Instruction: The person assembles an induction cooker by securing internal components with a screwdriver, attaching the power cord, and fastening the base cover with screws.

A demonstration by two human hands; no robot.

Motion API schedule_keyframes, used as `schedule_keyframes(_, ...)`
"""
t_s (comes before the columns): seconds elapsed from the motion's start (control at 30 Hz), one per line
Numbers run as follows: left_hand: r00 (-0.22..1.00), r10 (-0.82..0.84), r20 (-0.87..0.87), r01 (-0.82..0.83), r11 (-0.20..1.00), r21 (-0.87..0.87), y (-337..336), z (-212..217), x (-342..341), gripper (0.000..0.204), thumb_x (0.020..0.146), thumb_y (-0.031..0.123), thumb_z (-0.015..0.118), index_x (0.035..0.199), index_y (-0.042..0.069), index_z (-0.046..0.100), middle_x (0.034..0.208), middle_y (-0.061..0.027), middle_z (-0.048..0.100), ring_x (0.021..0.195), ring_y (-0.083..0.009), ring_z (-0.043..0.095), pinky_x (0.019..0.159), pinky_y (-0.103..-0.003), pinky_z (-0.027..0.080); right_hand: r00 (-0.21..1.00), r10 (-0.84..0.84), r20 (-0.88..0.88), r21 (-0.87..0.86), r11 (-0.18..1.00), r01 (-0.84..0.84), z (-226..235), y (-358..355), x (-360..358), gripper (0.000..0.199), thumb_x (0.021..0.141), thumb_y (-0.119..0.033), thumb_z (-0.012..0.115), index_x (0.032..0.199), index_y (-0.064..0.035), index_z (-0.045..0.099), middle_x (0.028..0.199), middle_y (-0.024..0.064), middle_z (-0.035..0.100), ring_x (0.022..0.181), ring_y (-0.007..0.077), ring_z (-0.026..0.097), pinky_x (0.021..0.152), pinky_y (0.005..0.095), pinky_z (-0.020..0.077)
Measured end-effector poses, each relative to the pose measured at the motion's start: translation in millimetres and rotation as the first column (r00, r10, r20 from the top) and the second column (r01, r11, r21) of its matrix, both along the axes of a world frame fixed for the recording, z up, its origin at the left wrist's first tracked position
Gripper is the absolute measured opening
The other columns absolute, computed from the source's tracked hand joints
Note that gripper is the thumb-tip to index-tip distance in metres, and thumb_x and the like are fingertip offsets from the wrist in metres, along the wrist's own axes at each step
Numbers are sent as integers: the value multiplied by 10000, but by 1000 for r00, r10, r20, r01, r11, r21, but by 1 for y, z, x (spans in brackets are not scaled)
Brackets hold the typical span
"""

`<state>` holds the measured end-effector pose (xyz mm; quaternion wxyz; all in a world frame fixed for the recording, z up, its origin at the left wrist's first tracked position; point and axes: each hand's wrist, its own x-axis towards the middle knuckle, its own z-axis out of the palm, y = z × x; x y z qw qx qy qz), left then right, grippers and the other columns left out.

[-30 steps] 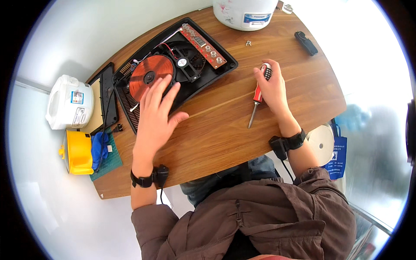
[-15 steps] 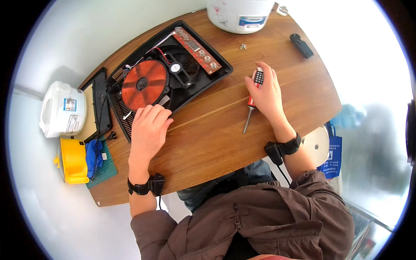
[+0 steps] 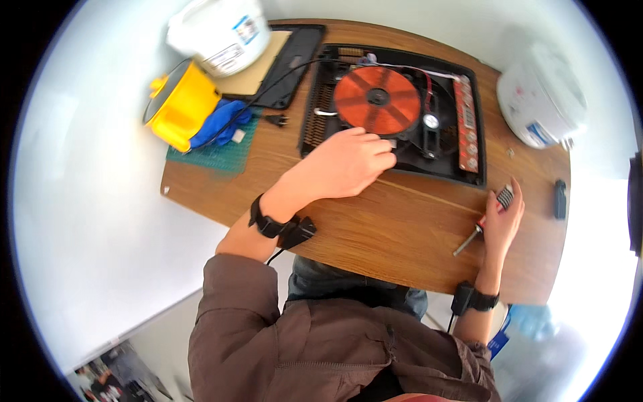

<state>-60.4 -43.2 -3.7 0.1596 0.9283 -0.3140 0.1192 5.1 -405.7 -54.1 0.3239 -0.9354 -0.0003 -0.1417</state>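
Observation:
An opened induction cooker (image 3: 395, 175) lies on the wooden table, its round copper coil (image 3: 377, 100) and black fan (image 3: 431, 122) exposed, with a red circuit board (image 3: 465, 120) along its right side. My left hand (image 3: 348, 164) rests at the coil's front edge, fingers curled down. What its fingertips grip, if anything, is hidden; a small pale piece (image 3: 392, 143) shows beside them. To the right, my right hand (image 3: 504, 218) is closed around the handle of a red and black screwdriver (image 3: 479, 224). The screwdriver's shaft points toward the table's front edge.
A black cover panel (image 3: 305, 53), a white appliance (image 3: 228, 33) and a yellow container (image 3: 187, 107) stand at the left. Near them lie a blue cloth (image 3: 224, 122), a green mat (image 3: 224, 155) and a plug (image 3: 276, 120). A white bucket (image 3: 539, 100) and black object (image 3: 560, 199) are at the right.
The view has turned, so the table and cooker appear farther right and less tilted. My left hand stays at the coil's front edge; my right hand still holds the screwdriver.

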Motion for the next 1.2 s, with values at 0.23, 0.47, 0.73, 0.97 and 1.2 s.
schedule_keyframes(0.23, 998, 12, 64, -2, 987, -159, 3, -2, 0, 170, 909, 244, 751, 930, 104, 656, 898, -20, 607, 855, -214, 626, 767, -353, 478, 1000, 13, -26, -72, 997, -15, 2, 3, 2, 581, 913, -220, 739, 1451, -118, 543, 1294, 162, 591, 1196, 356, 601, 1029, 452, 465)
schedule_keyframes(0.47, 985, 71, 156, -25, 960, -279, 12, 2, 5, 137, 898, 226, 767, 921, 112, 696, 877, 2, 624, 813, -198, 626, 726, -340, 483, 999, 37, 7, -89, 995, -36, -16, -10, 12, 570, 939, -264, 747, 1468, -145, 570, 1233, 100, 588, 878, 157, 563, 855, 318, 502)
schedule_keyframes(0.73, 959, 173, 225, -70, 913, -402, 25, 10, 9, 99, 891, 173, 772, 920, 103, 709, 870, -19, 649, 804, -230, 633, 727, -352, 492, 999, 35, -15, 42, 999, -35, -13, -7, 11, 540, 965, -216, 732, 1466, -96, 569, 1254, 100, 576, 905, 124, 555, 821, 287, 510)
schedule_keyframes(0.97, 873, 426, 238, -255, 814, -522, 60, 41, 20, 86, 910, 113, 748, 952, 43, 720, 910, -84, 680, 828, -260, 658, 742, -353, 542, 999, 27, 40, 110, 993, -31, -15, -17, 14, 505, 979, -218, 714, 1446, -79, 581, 1274, 117, 577, 1066, 193, 603, 949, 350, 515)
schedule_keyframes(1.2, 546, 694, 469, -579, 717, -387, 189, 81, 81, 185, 953, 235, 703, 1055, 83, 733, 1073, -110, 691, 996, -298, 675, 869, -421, 531, 997, 64, 41, 116, 991, -68, -13, -8, 9, 492, 981, -230, 710, 1431, -80, 580, 1236, 101, 572, 1086, 206, 600, 903, 353, 526)
